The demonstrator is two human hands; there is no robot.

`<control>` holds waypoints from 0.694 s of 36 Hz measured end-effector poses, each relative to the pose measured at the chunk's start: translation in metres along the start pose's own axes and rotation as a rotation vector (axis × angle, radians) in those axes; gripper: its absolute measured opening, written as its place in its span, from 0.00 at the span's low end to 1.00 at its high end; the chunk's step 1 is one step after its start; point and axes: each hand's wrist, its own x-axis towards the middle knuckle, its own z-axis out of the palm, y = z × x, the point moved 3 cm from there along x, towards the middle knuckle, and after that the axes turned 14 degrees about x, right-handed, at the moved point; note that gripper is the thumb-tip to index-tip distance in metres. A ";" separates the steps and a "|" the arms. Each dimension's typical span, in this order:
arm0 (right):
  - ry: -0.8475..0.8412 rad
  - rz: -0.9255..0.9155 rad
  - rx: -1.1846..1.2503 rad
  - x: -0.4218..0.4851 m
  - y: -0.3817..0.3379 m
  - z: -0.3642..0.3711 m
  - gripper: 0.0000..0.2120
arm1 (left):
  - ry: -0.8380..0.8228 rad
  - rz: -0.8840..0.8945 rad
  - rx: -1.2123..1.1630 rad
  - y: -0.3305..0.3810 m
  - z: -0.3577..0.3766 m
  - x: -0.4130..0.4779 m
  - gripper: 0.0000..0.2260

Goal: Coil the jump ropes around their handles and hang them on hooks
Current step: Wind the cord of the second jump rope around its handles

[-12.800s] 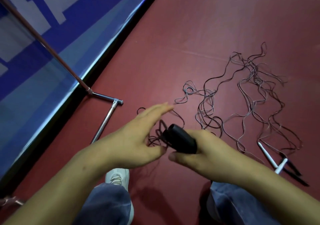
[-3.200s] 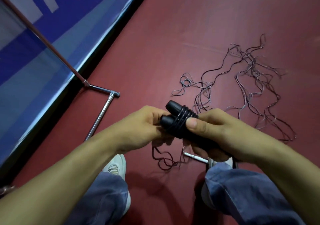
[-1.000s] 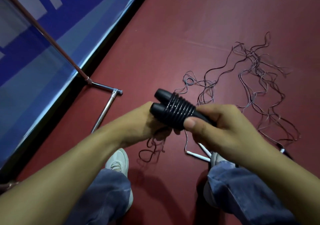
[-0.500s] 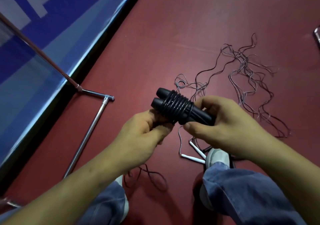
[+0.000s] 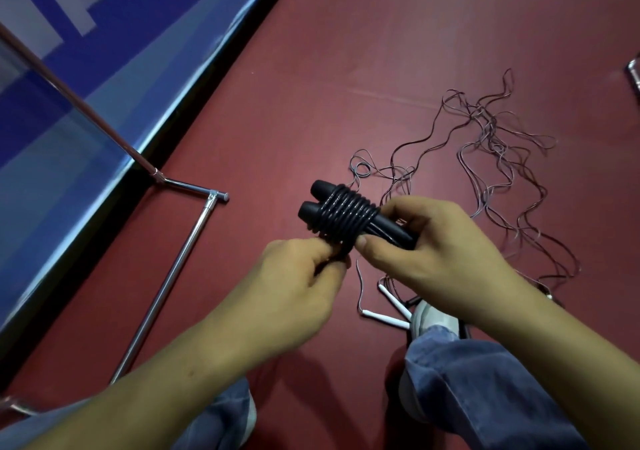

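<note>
Two black jump rope handles point(image 5: 320, 200) lie side by side in the air, bound by several turns of black rope point(image 5: 346, 219). My right hand point(image 5: 426, 245) grips the handles' right end, thumb underneath. My left hand point(image 5: 294, 283) pinches the rope's free end just below the coil. More thin ropes point(image 5: 491, 158) lie tangled on the red floor beyond, and two white handles point(image 5: 384, 312) rest by my right shoe.
A chrome rack base point(image 5: 180, 252) with a slanted pole point(image 5: 79, 106) stands at left, along a blue wall banner point(image 5: 69, 68). My jeans legs point(image 5: 478, 394) and a shoe point(image 5: 433, 318) fill the bottom. A metal object point(image 5: 633, 71) shows at the right edge.
The loose rope tail that hung down to the floor has been taken up; the coil has more turns. My left hand now pinches the short end below the handles.
</note>
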 end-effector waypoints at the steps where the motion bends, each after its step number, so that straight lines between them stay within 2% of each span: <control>1: 0.012 0.009 -0.026 0.001 0.003 0.001 0.07 | 0.000 0.023 0.050 0.000 0.001 -0.002 0.10; 6: 0.076 0.032 -0.193 0.005 0.015 0.004 0.13 | -0.015 -0.009 0.202 0.003 0.002 -0.005 0.17; 11: 0.078 0.060 -0.336 0.010 0.024 -0.003 0.16 | -0.044 -0.021 0.263 0.002 -0.001 -0.008 0.17; 14: 0.017 0.069 -0.390 0.009 0.030 0.000 0.16 | -0.055 -0.017 0.280 0.003 -0.002 -0.010 0.16; 16: -0.048 0.073 -0.368 0.008 0.033 0.005 0.20 | -0.053 0.013 0.290 0.006 -0.003 -0.011 0.15; 20: -0.116 0.043 -0.390 0.007 0.030 0.011 0.26 | -0.049 0.177 0.422 0.007 -0.014 -0.012 0.07; 22: -0.145 0.032 -0.405 0.005 0.028 0.016 0.31 | -0.046 0.219 0.483 0.006 -0.023 -0.010 0.07; 25: -0.203 0.039 -0.497 -0.002 0.029 0.029 0.32 | -0.060 0.215 0.511 0.008 -0.032 -0.007 0.09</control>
